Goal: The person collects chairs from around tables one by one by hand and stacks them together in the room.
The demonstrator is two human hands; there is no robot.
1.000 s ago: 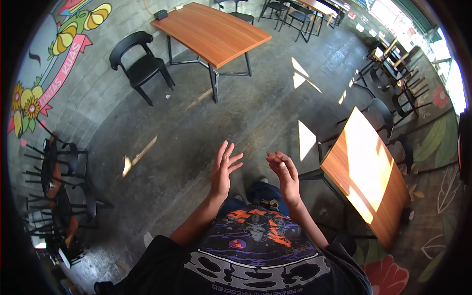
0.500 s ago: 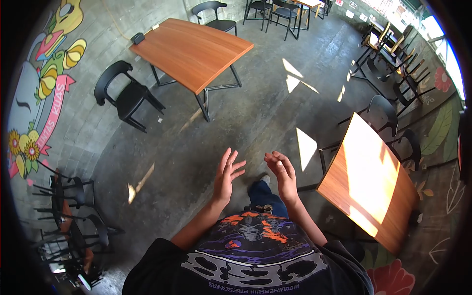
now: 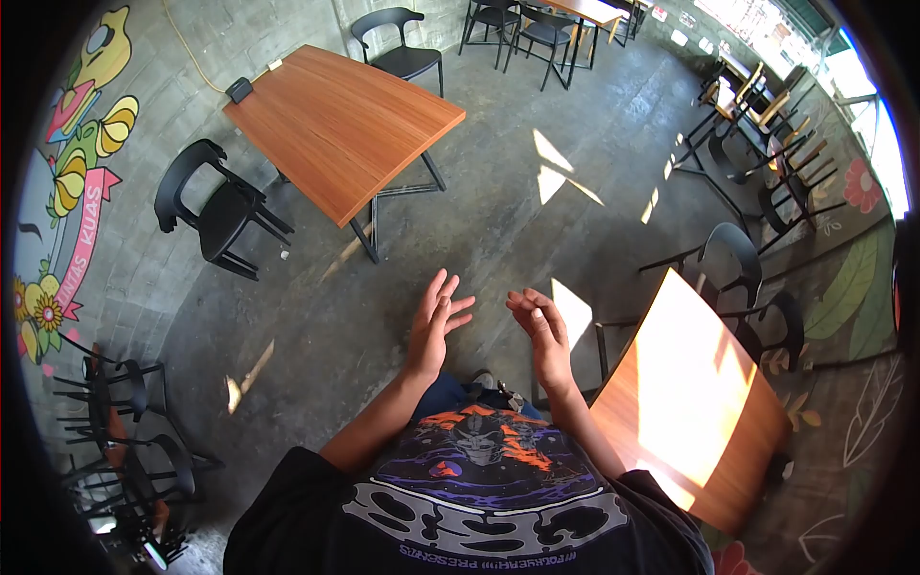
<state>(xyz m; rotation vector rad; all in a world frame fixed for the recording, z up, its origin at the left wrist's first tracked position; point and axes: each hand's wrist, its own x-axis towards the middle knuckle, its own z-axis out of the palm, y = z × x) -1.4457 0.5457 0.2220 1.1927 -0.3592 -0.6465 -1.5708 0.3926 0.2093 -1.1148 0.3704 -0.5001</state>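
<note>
My left hand (image 3: pixel 434 323) is raised in front of my body, fingers spread and holding nothing. Opposite it, my right hand (image 3: pixel 541 337) is lifted too, its fingers loosely curved and apart from the thumb, with nothing in them. The palms roughly face each other with a gap between, and neither hand touches anything. Nearest to my right hand is a wooden table (image 3: pixel 628 422) with bright sunlight across its top. Ahead of my left hand, farther off, stands a brown wooden table (image 3: pixel 350 125) with a small black box (image 3: pixel 239 90) on its far left corner.
A black chair (image 3: pixel 225 216) stands left of the brown table, another black chair (image 3: pixel 398 57) behind it. Stacked chairs (image 3: pixel 125 431) line the lower left, and more furniture (image 3: pixel 767 144) the far right. Sunlit patches mark the concrete floor (image 3: pixel 460 230).
The view has shifted as I walk forward; the brown table now sits lower and further left, and the sunlit table is nearer to my body. My hands keep nearly the same pose.
</note>
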